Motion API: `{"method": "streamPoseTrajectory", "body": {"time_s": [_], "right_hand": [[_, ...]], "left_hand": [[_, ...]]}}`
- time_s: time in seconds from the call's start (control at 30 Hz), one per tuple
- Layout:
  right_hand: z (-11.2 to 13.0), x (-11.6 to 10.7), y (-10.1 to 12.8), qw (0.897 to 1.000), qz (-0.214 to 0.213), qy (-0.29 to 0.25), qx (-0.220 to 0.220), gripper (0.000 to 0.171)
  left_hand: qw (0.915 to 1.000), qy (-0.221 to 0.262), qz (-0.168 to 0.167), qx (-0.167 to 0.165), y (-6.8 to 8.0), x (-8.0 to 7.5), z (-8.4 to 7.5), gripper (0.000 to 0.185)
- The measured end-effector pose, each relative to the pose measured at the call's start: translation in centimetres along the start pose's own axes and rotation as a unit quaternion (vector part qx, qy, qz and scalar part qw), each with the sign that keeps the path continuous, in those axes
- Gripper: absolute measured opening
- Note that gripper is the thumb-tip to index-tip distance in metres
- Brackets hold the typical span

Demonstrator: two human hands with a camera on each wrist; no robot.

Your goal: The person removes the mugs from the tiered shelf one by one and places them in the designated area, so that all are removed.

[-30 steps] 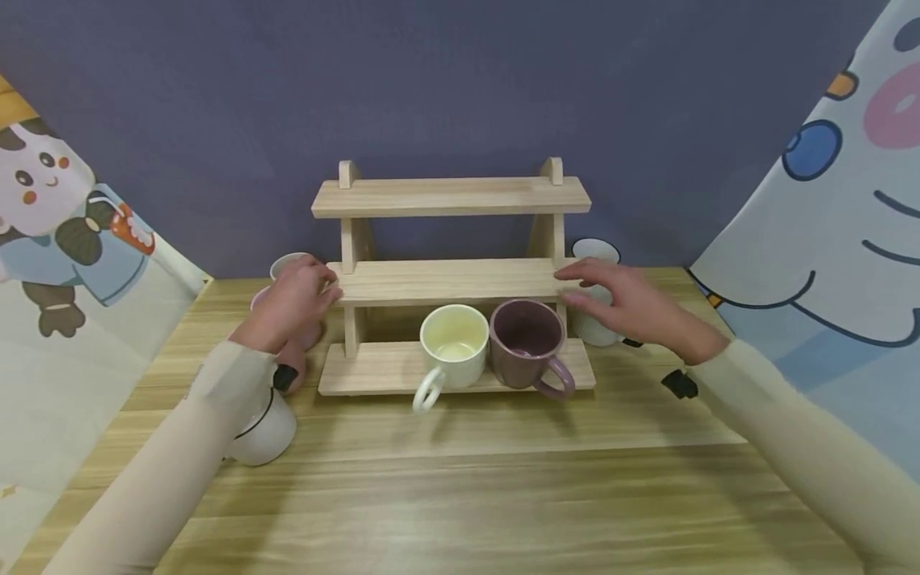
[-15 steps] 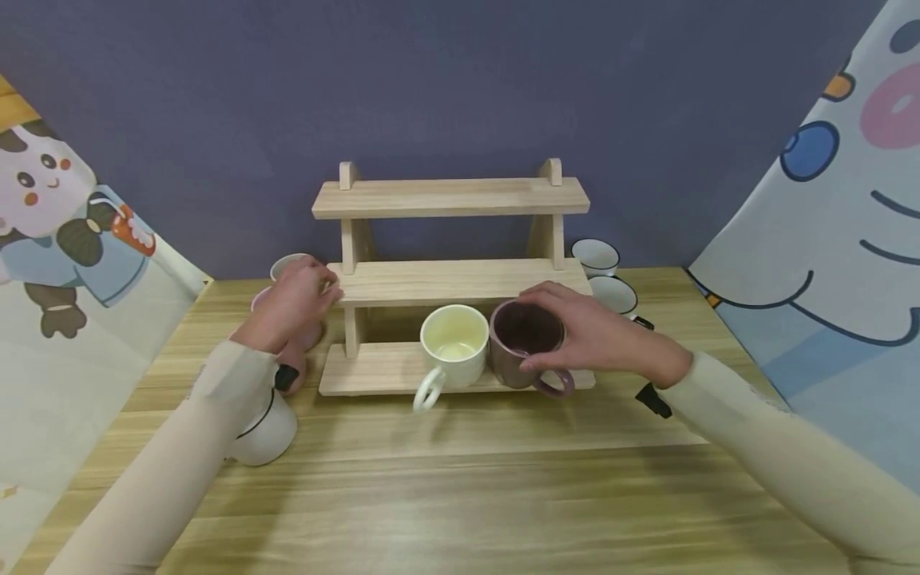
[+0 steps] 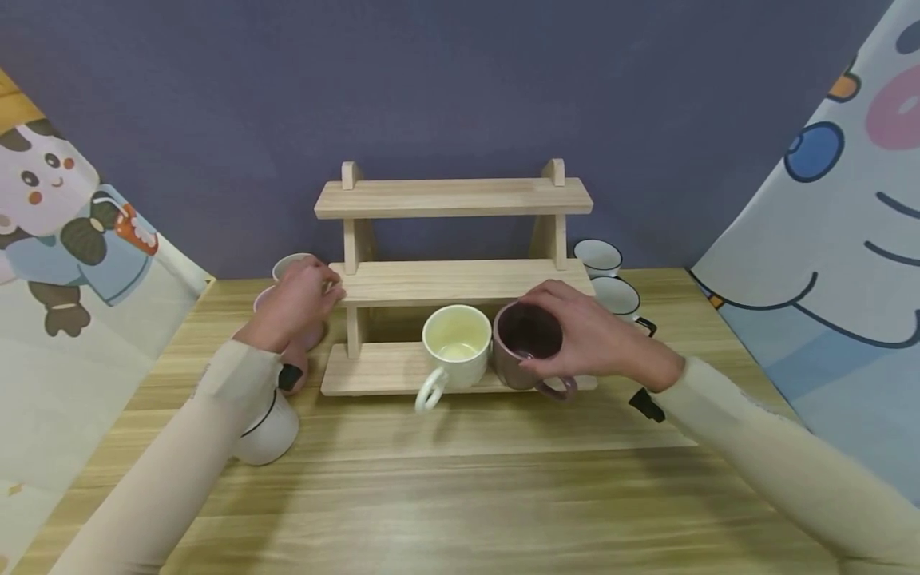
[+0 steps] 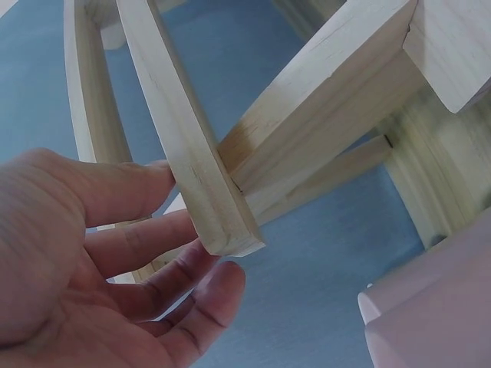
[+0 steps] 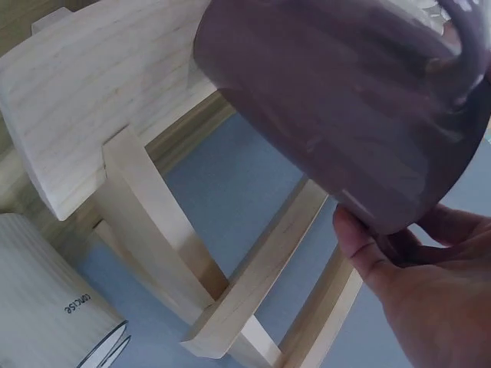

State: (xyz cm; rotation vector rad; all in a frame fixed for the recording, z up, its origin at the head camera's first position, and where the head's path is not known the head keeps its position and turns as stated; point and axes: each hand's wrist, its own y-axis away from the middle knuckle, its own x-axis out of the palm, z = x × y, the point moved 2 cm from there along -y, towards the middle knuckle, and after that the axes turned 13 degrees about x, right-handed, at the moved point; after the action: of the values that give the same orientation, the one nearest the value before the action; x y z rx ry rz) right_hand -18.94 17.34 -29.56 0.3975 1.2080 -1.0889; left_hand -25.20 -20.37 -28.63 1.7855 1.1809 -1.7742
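Note:
At the left end of a three-tier wooden display shelf [image 3: 446, 281], my left hand [image 3: 296, 302] pinches the middle board. In the left wrist view, the thumb and fingertips lie on opposite sides of that board's end [image 4: 201, 180]. My right hand [image 3: 585, 331] holds a purple mug [image 3: 510, 363] by its upper rim, thumb at the front and fingers behind. The right wrist view shows the fingertips [image 5: 357, 238] at the mug's rim. The mug is upright on the lowest board, its handle toward the front right. Close on its left stands a pale yellow mug [image 3: 469, 369], handle toward the front.
Behind my left forearm are pink mugs [image 3: 295, 369] and a white mug [image 3: 267, 435] with a dark line. Two white mugs with dark rims [image 3: 616, 297] stand to the right of the shelf. A dark blue backdrop [image 3: 460, 88] rises behind the wooden table [image 3: 460, 503].
My right hand has left the right end of the middle board, moved left and down, and taken hold of the purple mug's rim. My left hand has stayed at the shelf's left end.

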Motion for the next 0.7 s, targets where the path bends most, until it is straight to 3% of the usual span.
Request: {"method": "streamPoseTrajectory", "body": {"time_s": [0.2, 0.4, 0.7], "right_hand": [[-0.4, -0.5, 0.9, 1.000, 0.008, 0.003, 0.008, 0.076], [-1.7, -2.3, 2.7, 1.000, -0.013, -0.004, 0.018, 0.071], [-4.5, -4.6, 6.2, 0.997, -0.036, 0.014, 0.071, 0.072]], "left_hand": [[0.9999, 0.001, -0.009, 0.005, -0.1, 0.0, -0.1, 0.023], [0.9999, -0.001, -0.011, 0.009, -0.1, -0.1, -0.1, 0.022], [0.9999, -0.001, -0.010, 0.005, 0.2, 0.1, -0.2, 0.024]]}}
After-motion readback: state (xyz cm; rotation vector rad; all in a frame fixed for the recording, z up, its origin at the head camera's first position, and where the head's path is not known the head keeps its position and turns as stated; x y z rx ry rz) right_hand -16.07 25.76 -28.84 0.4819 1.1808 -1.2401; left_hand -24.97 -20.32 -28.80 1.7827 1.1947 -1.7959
